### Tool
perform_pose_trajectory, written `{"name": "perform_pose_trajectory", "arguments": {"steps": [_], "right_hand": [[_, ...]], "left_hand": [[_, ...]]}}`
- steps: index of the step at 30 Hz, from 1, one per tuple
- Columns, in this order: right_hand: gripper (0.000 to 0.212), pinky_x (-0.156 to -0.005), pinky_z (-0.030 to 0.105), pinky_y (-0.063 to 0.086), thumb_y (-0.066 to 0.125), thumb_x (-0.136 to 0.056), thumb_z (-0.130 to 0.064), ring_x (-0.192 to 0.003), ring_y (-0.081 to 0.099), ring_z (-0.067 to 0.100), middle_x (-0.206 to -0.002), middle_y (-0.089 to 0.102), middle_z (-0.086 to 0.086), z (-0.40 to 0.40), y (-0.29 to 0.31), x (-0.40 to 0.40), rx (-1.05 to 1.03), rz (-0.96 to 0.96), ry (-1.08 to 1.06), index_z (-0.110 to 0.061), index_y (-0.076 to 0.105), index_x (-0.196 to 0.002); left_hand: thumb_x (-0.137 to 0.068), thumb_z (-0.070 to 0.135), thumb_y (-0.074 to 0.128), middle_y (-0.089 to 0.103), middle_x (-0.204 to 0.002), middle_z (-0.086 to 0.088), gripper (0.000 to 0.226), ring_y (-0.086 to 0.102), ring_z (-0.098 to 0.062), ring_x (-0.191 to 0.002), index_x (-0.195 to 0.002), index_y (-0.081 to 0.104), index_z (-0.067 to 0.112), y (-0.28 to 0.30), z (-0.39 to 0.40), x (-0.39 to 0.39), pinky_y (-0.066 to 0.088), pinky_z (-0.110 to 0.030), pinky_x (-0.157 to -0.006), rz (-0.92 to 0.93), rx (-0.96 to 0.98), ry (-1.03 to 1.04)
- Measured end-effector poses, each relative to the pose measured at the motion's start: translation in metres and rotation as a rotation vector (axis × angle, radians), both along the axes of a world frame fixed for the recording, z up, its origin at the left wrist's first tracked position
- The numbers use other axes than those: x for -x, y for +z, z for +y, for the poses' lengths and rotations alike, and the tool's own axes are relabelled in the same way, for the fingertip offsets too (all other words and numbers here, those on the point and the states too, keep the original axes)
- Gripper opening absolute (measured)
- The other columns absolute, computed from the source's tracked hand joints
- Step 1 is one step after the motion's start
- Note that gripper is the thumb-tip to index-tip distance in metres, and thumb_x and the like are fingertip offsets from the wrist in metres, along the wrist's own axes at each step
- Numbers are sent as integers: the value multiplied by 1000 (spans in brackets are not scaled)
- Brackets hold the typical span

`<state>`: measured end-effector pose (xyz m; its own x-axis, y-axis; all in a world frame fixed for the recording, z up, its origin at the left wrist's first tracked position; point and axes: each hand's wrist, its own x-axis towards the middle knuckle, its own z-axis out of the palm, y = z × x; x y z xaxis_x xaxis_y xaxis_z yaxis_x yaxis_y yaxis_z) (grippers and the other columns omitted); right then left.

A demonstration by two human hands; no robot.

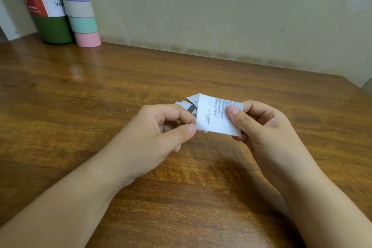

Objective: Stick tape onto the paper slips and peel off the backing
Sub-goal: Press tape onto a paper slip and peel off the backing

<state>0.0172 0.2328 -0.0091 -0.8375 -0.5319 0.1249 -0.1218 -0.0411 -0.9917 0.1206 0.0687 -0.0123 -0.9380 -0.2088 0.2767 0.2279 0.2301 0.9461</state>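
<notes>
Centre frame, both hands pinch the printed paper slip (216,117) above the worktop (100,96), left hand (161,129) at its edge, right hand (259,125) thumb on top.

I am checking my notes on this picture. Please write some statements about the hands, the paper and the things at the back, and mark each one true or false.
1. The right hand holds the printed paper slip with its thumb on top. True.
2. The left hand lies flat on the wooden table. False: its grip pinches the slip's left edge.
3. More paper pieces show behind the slip. True.
4. The green bottle stands at the right of the table. False: it stands far left, beside the stack of coloured rolls.
</notes>
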Motion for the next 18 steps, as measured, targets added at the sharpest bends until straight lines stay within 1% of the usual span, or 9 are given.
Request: {"name": "perform_pose_trajectory", "arguments": {"steps": [1, 3, 5, 8, 10, 15, 18], "right_hand": [[24, -64, 29, 31, 68, -72, -36, -68, 42, 21, -73, 54, 14, 0, 0, 0, 3, -2, 0, -13, 66, -75], [24, -64, 29, 30, 69, -72, -35, -66, 41, 21, -71, 54, 13, 0, 0, 1, 11, -4, 1, -11, 66, -75], [24, -64, 29, 30, 74, -75, -33, -62, 41, 17, -70, 52, 12, 1, 0, 1, 17, -4, 5, -11, 66, -76], [25, -64, 30, 30, 70, -74, -34, -64, 41, 19, -72, 53, 14, 1, -1, 2, 22, -7, 8, -10, 66, -76], [27, -64, 29, 31, 71, -73, -36, -64, 41, 19, -72, 53, 15, 1, 0, 1, 28, -6, 8, -10, 66, -76], [32, -63, 28, 30, 68, -72, -33, -64, 40, 20, -72, 53, 15, 2, 0, 1, 41, 2, -1, -2, 64, -79], [35, -63, 29, 30, 68, -73, -32, -67, 41, 23, -74, 55, 16, 2, 0, 1, 45, 8, -3, 2, 63, -80]], "left_hand": [[-75, 19, 60, 53, -62, -3, 12, 45, -7, -49, -67, 70, 20, 1, 1, 0, 33, -10, -46, 0, -12, -7], [-75, 20, 60, 52, -62, -5, 14, 45, -6, -50, -67, 71, 23, 2, 1, 0, 33, -9, -46, -5, -21, -7], [-75, 20, 59, 52, -62, -7, 16, 44, -6, -49, -66, 71, 24, 3, 2, -1, 33, -9, -47, -4, -29, -5], [-75, 21, 58, 51, -61, -10, 17, 44, -6, -49, -66, 72, 25, 4, 2, -1, 32, -9, -47, -6, -29, 0], [-75, 20, 58, 50, -60, -9, 17, 43, -6, -49, -65, 71, 25, 5, 2, -1, 32, -10, -46, -3, -34, 4], [-74, 18, 58, 50, -58, -8, 15, 43, -6, -47, -65, 70, 20, 5, 3, -1, 33, -9, -46, 3, -61, 15], [-74, 19, 59, 50, -55, -2, 13, 42, -6, -46, -65, 68, 16, 6, 4, -1, 33, -9, -46, 4, -62, 23]]}}
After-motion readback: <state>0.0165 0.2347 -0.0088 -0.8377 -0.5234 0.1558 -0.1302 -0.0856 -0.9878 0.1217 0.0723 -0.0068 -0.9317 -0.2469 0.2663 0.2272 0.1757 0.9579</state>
